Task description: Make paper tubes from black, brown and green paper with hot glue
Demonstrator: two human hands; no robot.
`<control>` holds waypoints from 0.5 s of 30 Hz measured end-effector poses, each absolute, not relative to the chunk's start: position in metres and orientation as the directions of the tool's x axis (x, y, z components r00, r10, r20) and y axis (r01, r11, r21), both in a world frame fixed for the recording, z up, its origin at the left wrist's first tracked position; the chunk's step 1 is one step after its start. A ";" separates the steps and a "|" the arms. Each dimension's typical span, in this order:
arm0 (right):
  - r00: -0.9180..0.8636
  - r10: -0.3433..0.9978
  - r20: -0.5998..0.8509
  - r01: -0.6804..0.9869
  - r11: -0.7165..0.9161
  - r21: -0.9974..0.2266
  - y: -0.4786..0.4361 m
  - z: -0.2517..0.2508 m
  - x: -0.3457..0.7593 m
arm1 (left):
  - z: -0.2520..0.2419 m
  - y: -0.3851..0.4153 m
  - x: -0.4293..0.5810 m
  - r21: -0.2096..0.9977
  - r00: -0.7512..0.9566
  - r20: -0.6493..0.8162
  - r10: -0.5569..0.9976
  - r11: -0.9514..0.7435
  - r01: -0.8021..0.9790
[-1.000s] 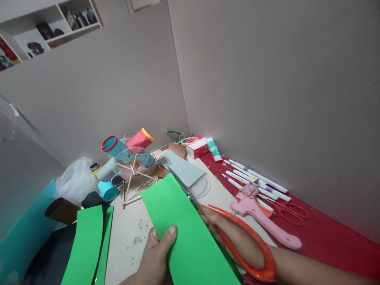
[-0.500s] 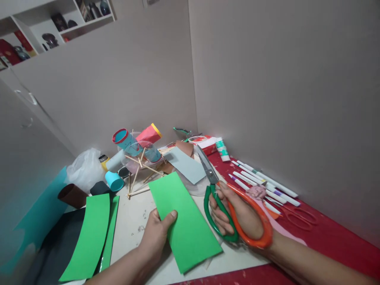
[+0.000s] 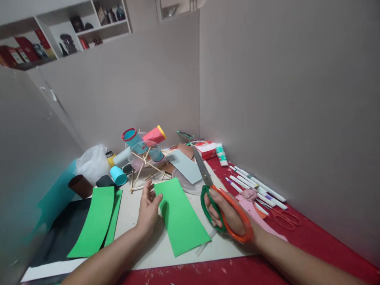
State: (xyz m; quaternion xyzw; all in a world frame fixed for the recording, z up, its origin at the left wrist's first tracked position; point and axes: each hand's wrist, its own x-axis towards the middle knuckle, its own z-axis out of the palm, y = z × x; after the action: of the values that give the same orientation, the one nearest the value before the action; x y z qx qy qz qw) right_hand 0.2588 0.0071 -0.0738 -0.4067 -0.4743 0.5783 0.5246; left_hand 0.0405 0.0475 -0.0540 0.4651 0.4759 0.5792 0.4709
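Observation:
A green paper rectangle (image 3: 182, 217) lies on the pale board (image 3: 130, 237) in the middle. At its left edge is my left hand (image 3: 150, 206), fingers apart, the thumb over the paper's edge and nothing gripped. My right hand (image 3: 227, 211) is closed around the handles of large scissors (image 3: 206, 176), one green and one orange, just right of the paper. The blades point up and away and look closed. Two more green pieces (image 3: 96, 221) lie at the left on black sheet (image 3: 71, 225).
Behind stand a stick frame (image 3: 139, 170), blue cylinders (image 3: 135, 141) and a cyan cup (image 3: 118, 175). A grey-blue card (image 3: 185, 166) lies beyond the green paper. Markers (image 3: 261, 186), a glue stick (image 3: 221, 154) and red scissors (image 3: 286, 219) are on the right.
My left hand has let go of the green paper, its fingers opening, and the paper now lies lower on the board. The scissors remain in my right hand. The view has shifted slightly.

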 end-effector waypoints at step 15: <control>-0.361 0.816 0.452 0.180 0.536 -0.825 -0.025 -0.063 0.257 | -0.002 -0.043 0.102 0.997 0.440 0.055 0.896 -0.026 -0.070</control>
State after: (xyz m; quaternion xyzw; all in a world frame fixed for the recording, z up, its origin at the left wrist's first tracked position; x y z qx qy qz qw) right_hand 0.2565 -0.0245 -0.0631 -0.3328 -0.7479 0.3478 0.4570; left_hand 0.1015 -0.0426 -0.0021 0.5948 0.3474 0.3993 0.6051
